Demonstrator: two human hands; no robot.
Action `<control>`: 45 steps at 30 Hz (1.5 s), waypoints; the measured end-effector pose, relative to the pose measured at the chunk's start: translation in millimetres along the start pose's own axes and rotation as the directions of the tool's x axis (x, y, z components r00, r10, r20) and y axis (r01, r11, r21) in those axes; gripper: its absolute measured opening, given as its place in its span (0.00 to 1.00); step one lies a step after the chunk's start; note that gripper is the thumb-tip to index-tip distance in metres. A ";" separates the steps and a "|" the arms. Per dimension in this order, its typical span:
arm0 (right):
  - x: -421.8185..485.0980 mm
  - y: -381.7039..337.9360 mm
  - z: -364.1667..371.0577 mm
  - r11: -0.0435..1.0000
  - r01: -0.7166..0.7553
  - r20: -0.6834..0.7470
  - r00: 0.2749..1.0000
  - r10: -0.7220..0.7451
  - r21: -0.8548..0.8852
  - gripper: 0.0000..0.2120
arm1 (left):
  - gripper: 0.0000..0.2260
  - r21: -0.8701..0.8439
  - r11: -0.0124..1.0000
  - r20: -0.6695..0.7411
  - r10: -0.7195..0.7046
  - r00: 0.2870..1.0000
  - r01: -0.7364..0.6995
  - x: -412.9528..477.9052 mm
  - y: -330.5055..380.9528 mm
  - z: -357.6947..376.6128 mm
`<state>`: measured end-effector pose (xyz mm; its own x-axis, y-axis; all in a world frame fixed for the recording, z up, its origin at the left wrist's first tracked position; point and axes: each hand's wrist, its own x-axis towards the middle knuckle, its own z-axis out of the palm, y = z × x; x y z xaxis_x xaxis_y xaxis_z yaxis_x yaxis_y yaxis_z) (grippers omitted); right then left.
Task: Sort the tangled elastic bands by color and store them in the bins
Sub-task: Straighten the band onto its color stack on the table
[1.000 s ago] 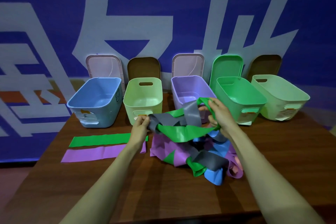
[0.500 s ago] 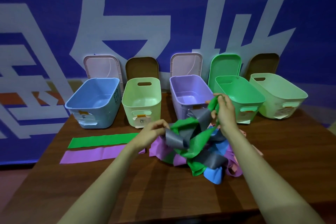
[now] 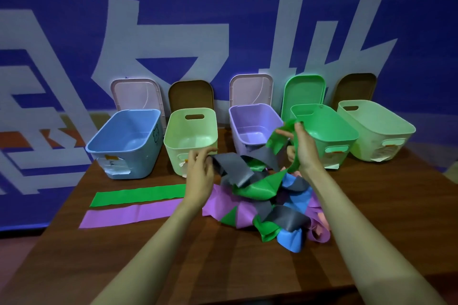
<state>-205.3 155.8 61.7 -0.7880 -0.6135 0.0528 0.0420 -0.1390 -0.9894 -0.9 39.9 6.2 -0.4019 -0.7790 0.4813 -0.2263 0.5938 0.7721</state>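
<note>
Two hands grip: right hand [image 3: 301,150] clutches the flat green elastic band [image 3: 277,140] — it trails toward seven o'clock into the tangle [image 3: 267,205] — left hand [image 3: 199,173] pinches the flat grey elastic band [image 3: 235,167].

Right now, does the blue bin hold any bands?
No, the blue bin shows only bare plastic inside.
</note>
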 end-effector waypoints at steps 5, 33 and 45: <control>-8.1 -22.0 9.1 0.877 0.340 0.120 0.940 -0.318 -0.341 0.19 | 0.12 -0.051 0.984 -0.051 0.171 0.984 -0.173 2.1 20.6 9.3; 3.0 -40.3 59.3 0.639 0.194 0.175 0.980 -0.093 -0.744 0.20 | 0.04 -0.331 0.857 0.476 -0.208 0.854 0.394 16.8 67.8 43.3; 4.2 4.1 8.1 0.858 -0.383 0.488 0.708 0.510 -0.342 0.11 | 0.10 -0.327 0.621 0.697 -0.350 0.626 0.712 31.6 39.9 -4.7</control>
<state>-203.4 146.3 59.0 -0.2372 -0.8847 -0.4014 0.1280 0.3811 -0.9156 -18.5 38.0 54.2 -0.7907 -0.5549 -0.2585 -0.1363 -0.2521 0.9581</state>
